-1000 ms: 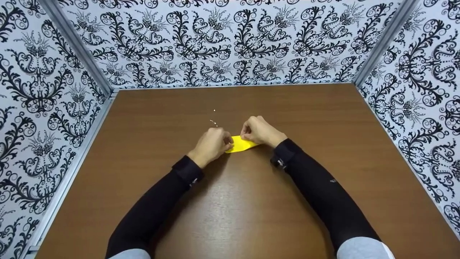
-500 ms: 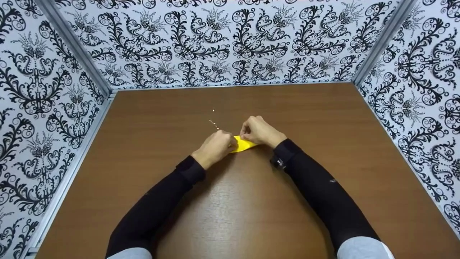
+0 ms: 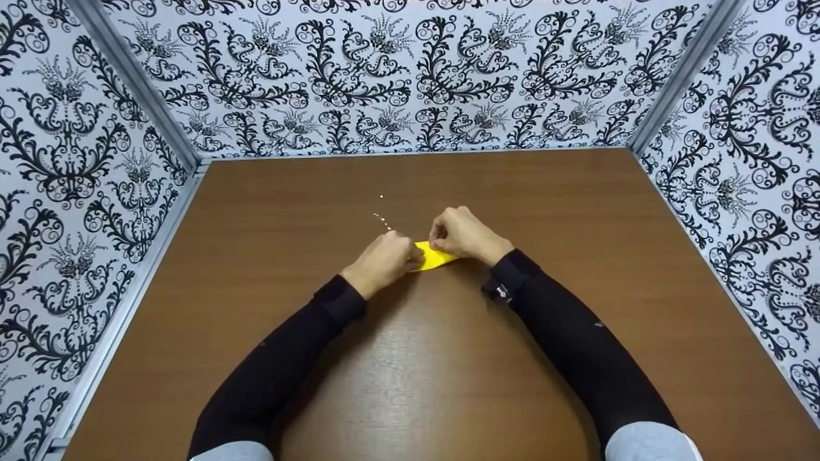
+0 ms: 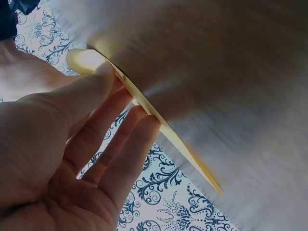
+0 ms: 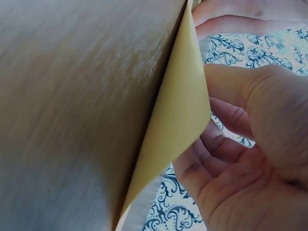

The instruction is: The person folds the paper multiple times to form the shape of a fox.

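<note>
A small yellow sheet of paper (image 3: 434,257) lies on the brown table between both hands, its near right edge lifted. At its left end my left hand (image 3: 383,261) pinches it; in the left wrist view the thumb and fingers meet at the thin edge of the sheet (image 4: 175,142). My right hand (image 3: 471,235) pinches the upper right part. The right wrist view shows the sheet (image 5: 178,103) curving up off the tabletop, with the right fingers (image 5: 192,168) at its edge and the thumb tip hidden behind it.
Several tiny white specks (image 3: 382,219) lie on the table (image 3: 288,211) just beyond the left hand. Patterned panels (image 3: 416,77) enclose the table at the back and both sides, with metal rails (image 3: 138,83) at the corners.
My left hand has shifted slightly right along the sheet, covering more of its left end, and then stayed there. The right hand has hardly moved.
</note>
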`<state>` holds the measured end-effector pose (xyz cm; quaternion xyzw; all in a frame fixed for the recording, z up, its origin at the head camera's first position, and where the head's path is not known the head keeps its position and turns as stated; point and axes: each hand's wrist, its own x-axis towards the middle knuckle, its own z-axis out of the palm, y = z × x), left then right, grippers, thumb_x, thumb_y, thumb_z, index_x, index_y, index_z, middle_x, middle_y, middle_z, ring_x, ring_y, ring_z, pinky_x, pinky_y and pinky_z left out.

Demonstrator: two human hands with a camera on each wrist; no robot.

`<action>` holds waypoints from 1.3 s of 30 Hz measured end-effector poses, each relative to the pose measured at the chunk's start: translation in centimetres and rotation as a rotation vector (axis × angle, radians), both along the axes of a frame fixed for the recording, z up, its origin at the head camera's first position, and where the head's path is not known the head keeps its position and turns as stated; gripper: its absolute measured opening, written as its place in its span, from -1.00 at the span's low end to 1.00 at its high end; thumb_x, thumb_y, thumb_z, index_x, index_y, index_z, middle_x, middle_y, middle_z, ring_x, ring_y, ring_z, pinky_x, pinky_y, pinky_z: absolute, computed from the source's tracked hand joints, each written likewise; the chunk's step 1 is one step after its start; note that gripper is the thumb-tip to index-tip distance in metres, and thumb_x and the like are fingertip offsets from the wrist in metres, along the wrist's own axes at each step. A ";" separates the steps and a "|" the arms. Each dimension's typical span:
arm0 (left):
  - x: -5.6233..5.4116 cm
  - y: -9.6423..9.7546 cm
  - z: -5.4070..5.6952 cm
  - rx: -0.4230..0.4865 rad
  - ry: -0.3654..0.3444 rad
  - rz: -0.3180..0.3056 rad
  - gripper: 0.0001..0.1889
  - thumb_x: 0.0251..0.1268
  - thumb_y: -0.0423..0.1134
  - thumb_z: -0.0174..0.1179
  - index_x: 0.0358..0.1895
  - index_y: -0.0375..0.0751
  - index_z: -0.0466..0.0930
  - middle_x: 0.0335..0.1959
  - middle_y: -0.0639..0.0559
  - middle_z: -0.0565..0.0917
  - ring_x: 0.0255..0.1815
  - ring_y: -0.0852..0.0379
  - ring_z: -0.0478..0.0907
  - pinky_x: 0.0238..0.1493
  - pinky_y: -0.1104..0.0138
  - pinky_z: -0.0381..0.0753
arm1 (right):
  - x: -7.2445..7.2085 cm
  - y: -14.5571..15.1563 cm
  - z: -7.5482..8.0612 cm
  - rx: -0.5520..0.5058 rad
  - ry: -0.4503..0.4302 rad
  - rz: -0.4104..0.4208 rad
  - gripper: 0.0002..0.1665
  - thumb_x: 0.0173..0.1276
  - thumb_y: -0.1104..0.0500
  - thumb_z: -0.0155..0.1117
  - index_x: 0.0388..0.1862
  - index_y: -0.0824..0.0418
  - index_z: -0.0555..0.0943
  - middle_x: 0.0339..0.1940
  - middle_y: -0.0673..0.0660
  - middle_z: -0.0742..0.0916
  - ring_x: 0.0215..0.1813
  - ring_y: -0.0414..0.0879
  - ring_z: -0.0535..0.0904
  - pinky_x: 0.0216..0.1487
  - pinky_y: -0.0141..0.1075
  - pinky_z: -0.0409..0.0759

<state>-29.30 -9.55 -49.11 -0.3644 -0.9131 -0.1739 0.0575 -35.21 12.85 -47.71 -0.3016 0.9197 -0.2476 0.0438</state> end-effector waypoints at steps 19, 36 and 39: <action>-0.5 -0.2 0.4 0.026 -0.067 0.043 -0.97 0.43 -0.32 0.67 -0.18 -0.14 1.00 -0.22 0.03 0.99 -0.18 -0.02 0.91 -0.02 0.05 0.92 | 2.5 0.2 1.2 0.041 0.066 0.063 -0.89 0.42 0.21 0.74 -0.32 0.20 0.96 -0.27 0.11 0.95 -0.20 0.07 0.71 -0.03 -0.10 0.64; -0.3 -0.1 0.1 0.001 -0.107 0.074 -0.86 0.47 -0.25 0.64 -0.02 -0.18 1.01 -0.06 -0.02 1.00 0.00 -0.04 0.96 0.13 0.09 0.94 | 2.5 0.5 0.1 0.072 -0.022 0.033 -0.86 0.40 0.12 0.79 -0.32 0.12 0.96 -0.27 0.03 0.94 -0.23 -0.11 0.65 -0.12 -0.23 0.58; -0.3 -0.1 0.1 0.004 -0.098 0.062 -0.90 0.46 -0.26 0.65 -0.07 -0.17 1.01 -0.10 -0.01 1.00 -0.04 -0.04 0.96 0.09 0.08 0.94 | 2.3 0.6 0.0 0.084 -0.034 0.032 -0.86 0.41 0.12 0.78 -0.30 0.12 0.96 -0.26 0.03 0.94 -0.24 -0.13 0.63 -0.13 -0.26 0.55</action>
